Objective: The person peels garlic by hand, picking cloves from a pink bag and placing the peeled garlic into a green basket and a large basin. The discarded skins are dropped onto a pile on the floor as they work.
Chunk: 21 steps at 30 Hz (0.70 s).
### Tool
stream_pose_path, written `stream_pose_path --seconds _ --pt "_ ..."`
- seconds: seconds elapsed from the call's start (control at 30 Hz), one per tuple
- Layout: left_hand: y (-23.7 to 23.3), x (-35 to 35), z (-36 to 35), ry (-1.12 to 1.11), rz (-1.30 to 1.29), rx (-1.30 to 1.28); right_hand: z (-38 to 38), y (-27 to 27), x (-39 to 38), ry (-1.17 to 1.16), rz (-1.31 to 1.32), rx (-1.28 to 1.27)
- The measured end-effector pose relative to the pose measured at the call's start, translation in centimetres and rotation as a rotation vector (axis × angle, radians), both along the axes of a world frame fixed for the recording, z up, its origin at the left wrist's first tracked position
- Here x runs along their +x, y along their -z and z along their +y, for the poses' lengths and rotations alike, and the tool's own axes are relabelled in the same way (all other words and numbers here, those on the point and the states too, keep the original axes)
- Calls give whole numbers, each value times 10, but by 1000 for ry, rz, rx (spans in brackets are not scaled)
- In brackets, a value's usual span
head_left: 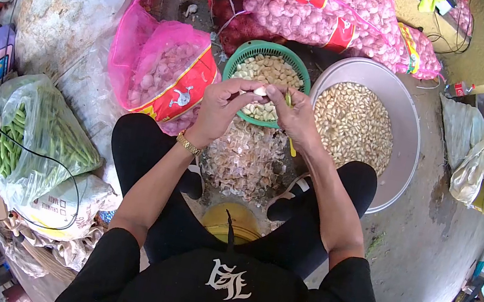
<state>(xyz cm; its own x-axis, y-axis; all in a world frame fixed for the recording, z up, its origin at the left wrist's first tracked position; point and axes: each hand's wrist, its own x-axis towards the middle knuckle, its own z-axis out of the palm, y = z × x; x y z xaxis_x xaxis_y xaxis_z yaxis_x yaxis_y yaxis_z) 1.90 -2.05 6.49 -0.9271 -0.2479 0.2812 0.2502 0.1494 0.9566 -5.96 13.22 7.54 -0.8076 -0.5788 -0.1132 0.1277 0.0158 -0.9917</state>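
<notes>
Both my hands meet above the ground between my knees. My left hand pinches a pale garlic clove with thumb and fingers. My right hand touches the same clove and grips a small knife with a yellow handle sticking out below the palm. Directly beyond the hands stands a green basket holding garlic cloves. A heap of papery garlic skins lies on the floor under the hands.
A large metal basin of peeled cloves sits to the right. A pink mesh sack of garlic lies left; more garlic sacks are stacked behind. A bag of green beans lies far left. A yellow stool shows between my legs.
</notes>
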Motion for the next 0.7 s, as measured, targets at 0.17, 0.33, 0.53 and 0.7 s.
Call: stream_pose_path --seconds 0.17,0.33,0.53,0.7 --pt "2 -2 1 5 -141 46 0 9 -2 110 276 75" --pt "7 -3 -8 -3 -211 712 7 1 -6 38 263 85" --pt "8 4 -17 79 -248 831 14 33 5 -394 479 347" --pt "10 7 -24 70 -268 823 17 24 2 -474 560 407"
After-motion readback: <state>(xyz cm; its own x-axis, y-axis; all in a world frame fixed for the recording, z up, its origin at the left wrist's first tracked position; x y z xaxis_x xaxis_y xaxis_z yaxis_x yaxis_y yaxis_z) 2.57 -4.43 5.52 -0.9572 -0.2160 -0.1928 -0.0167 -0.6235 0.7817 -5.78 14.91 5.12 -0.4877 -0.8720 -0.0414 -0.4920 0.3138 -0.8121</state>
